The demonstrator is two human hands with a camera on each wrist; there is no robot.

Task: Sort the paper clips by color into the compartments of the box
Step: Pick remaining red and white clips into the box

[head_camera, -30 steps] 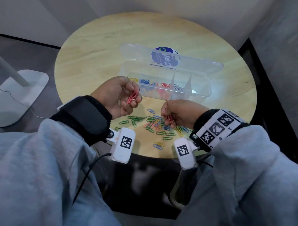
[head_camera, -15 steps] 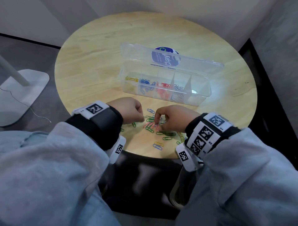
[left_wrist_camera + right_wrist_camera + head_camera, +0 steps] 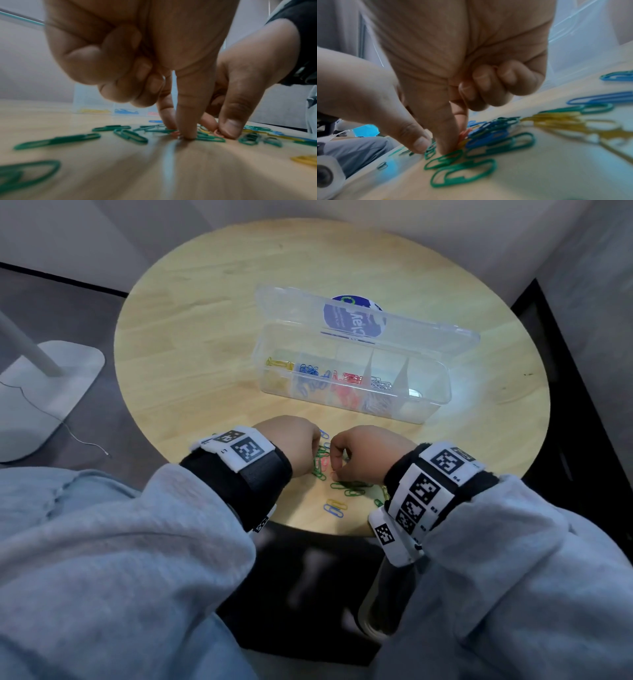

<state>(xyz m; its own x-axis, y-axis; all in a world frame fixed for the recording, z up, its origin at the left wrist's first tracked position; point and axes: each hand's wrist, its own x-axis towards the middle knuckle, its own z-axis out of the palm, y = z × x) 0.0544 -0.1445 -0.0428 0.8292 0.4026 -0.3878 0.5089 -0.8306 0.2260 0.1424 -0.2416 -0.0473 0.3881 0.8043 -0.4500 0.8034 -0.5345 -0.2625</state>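
Loose paper clips (image 3: 346, 486), mostly green with some blue, yellow and red, lie near the table's front edge. Both hands reach down into this pile, side by side. My left hand (image 3: 315, 455) sets thumb and index tip on a red clip (image 3: 175, 134), its other fingers curled into the palm. My right hand (image 3: 334, 470) pinches another red clip (image 3: 464, 134) between thumb and index, the remaining fingers curled. The clear box (image 3: 359, 402) stands open behind, holding yellow, blue, red and silver clips in separate compartments; its right compartment shows no coloured clips.
The round wooden table (image 3: 205, 337) ends just in front of the pile. One yellow clip (image 3: 335, 503) and one blue clip (image 3: 334, 511) lie apart near that edge. A white stand base (image 3: 51, 378) sits on the floor at the left.
My left hand, which held red clips up near the box a second ago, has turned over and come down to the pile. The right hand has stayed at the pile, shifting slightly left.
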